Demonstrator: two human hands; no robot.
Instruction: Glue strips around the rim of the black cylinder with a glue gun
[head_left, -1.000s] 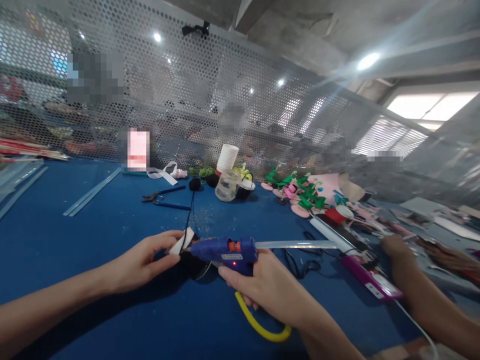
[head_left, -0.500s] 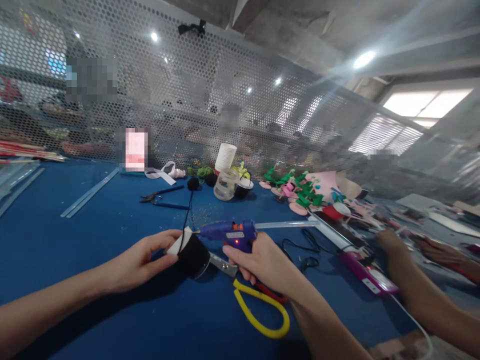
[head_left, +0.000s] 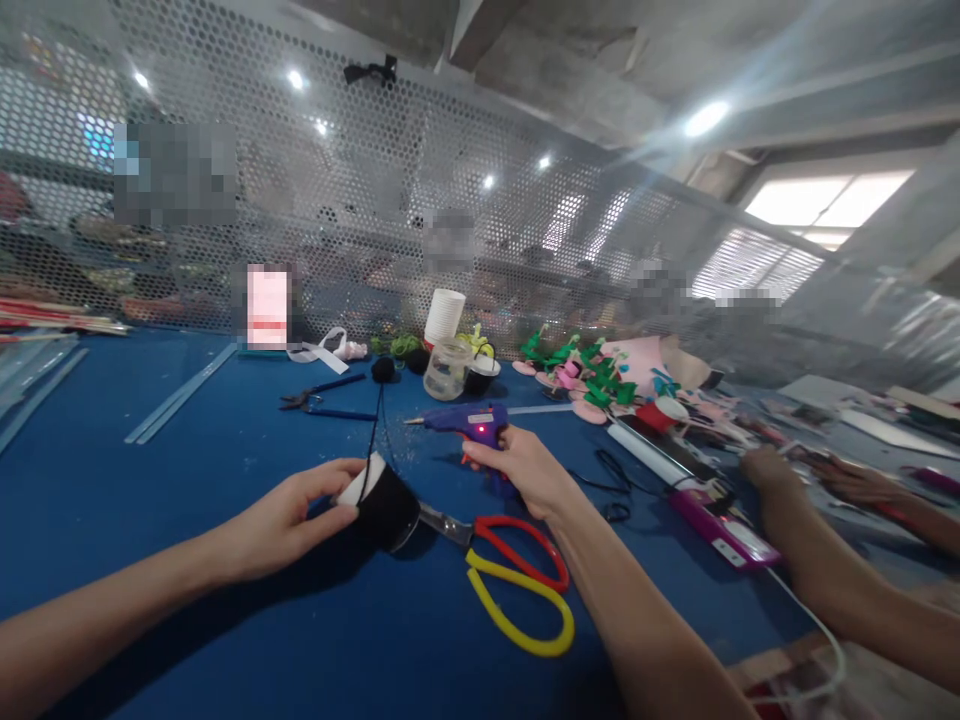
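My left hand [head_left: 319, 505] grips a small paper cup [head_left: 386, 505] lying tilted, its white end toward my fingers and the rest wrapped in black yarn. A black strand runs from the cup up to a small yarn ball [head_left: 382, 370] on the table. In my right hand [head_left: 529, 470] is a blue glue gun [head_left: 480, 424] with a lit red light and a clear glue stick in its back; its nozzle points left, above and apart from the cup. Scissors [head_left: 525, 585] with one red and one yellow handle lie below my right hand, blades partly hidden behind the cup.
Pliers [head_left: 330, 395], a clear jar [head_left: 448, 370] and stacked white cups [head_left: 445, 317] stand farther back on the blue table. Green and pink craft pieces [head_left: 592, 375] lie right of them. A purple power strip [head_left: 724, 530] is near another person's arm [head_left: 810, 560] at right.
My right hand has lifted the glue gun up and away from the cup, uncovering the scissors' red handle. The left hand and cup stay about in place.
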